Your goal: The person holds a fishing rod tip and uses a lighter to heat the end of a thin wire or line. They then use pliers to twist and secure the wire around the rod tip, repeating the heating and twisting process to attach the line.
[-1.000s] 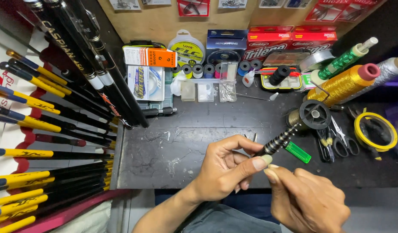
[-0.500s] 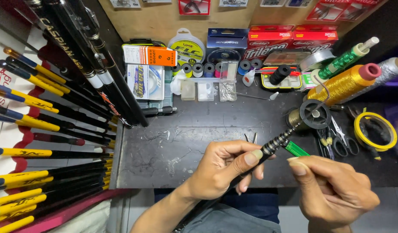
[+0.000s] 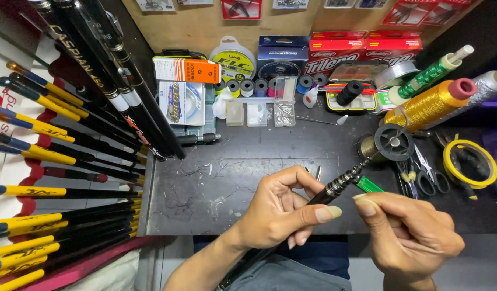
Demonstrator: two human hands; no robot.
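Rod section [image 3: 334,188], gripped by the left hand [image 3: 281,210] at lower centre, could slip while the right hand [image 3: 410,237] pinches beside it, snagging gold thread [image 3: 426,108].

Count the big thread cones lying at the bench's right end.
3: green cone at the back, gold cone in front of it, silver cone by the right edge; more may lie out of frame.

free: bare dark surface [image 3: 232,172] ahead of left hand [image 3: 281,210] | left: rods [image 3: 124,108] lean across the edge | back: boxes, small spools [image 3: 259,86] in a row | right: scissors [image 3: 426,172], yellow tape roll [image 3: 469,161], gold thread cone [image 3: 426,108] crowd beside right hand [image 3: 410,237]
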